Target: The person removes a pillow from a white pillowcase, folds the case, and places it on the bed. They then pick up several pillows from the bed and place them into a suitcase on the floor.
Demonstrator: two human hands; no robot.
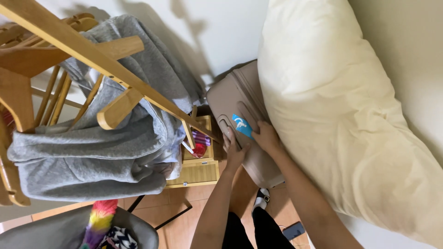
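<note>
Here, left hand point(234, 148) and right hand point(266, 136) press flat on the beige suitcase point(230, 99) (fingers spread), flanking its blue tag point(242, 125).

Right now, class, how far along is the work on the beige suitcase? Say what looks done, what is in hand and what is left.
Done: the beige suitcase stands upright by the cream pillow. In hand: the left hand and right hand rest on its top, by the blue tag. Left: the case looks closed; grey clothing hangs on the wooden rack.
</note>
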